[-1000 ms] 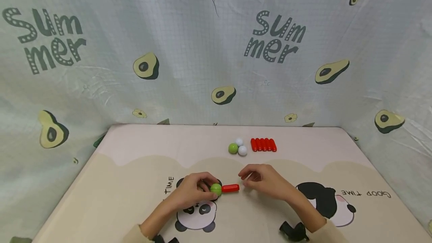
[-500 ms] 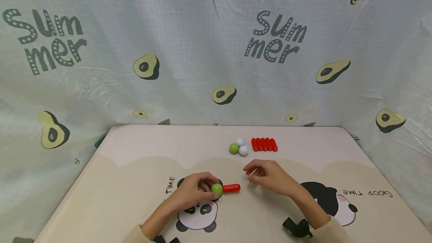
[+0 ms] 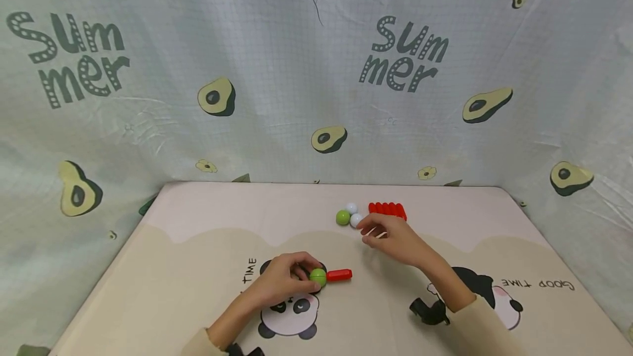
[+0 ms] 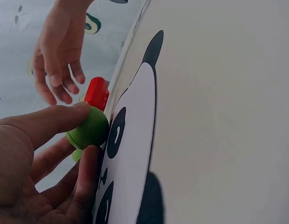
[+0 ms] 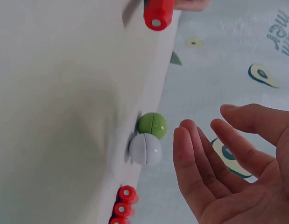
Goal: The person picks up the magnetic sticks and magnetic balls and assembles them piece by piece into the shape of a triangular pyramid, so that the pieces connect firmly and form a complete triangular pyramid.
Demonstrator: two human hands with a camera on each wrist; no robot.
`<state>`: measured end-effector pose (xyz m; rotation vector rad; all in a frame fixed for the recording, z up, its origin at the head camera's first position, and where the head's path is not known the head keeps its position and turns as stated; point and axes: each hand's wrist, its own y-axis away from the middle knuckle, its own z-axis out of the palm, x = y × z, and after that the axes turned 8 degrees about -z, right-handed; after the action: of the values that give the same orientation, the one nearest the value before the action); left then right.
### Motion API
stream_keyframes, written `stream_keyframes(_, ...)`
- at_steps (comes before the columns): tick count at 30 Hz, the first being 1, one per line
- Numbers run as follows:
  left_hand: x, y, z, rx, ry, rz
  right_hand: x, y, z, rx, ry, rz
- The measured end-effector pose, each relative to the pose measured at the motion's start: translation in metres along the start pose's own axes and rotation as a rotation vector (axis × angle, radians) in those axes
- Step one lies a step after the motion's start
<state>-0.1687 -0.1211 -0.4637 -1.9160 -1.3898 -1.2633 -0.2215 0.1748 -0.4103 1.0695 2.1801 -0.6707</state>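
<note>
Two bare hands are shown over a pale printed table [image 3: 198,284]. The left hand [image 3: 286,277] pinches a glossy, bright green ball with a seam line [image 3: 318,277] between thumb and fingertips, low over the near middle of the table. Against the right side of this ball stands the end of a glossy, faceted red rod [image 3: 339,275], pointing toward the person's right; whether the two are locked together cannot be told. The right hand [image 3: 395,239] is raised beyond the rod, its fingers loosely bent, the thumb apart from them, and nothing in its grasp. Its fingertips overlap a glossy white ball [image 3: 355,220] in the head view, but the right wrist view shows a gap between them. That ball sits clustered with a second green ball [image 3: 343,217] and a rear white ball [image 3: 351,208]. Just right of the cluster lies a side-by-side row of red rods [image 3: 387,209], partly covered by the right hand. A panda print [image 3: 289,320] lies under the left hand, and a black-and-white dog print [image 3: 505,306] beside the right forearm. Behind the table hangs a pale curtain [image 3: 272,70] with avocado motifs and "summer" lettering.
</note>
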Motion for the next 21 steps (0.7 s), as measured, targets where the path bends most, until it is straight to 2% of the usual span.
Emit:
stream_keyframes(6, -0.001, 0.0, -0.001, -0.005, 0.001, -0.003, 0.008, -0.022, -0.002, 0.014, 0.078, -0.009)
stream_keyframes(10, -0.003, 0.001, 0.0, -0.008, 0.008, 0.0, 0.017, -0.034, -0.004, 0.011, 0.126, 0.029)
stream_keyframes(15, -0.004, 0.002, -0.001, -0.01, 0.007, -0.001, 0.026, -0.044, -0.005, -0.007, 0.125, 0.085)
stream_keyframes(21, -0.003, 0.004, -0.001, -0.009, 0.01, -0.007, 0.032, -0.049, 0.001, -0.034, 0.067, 0.13)
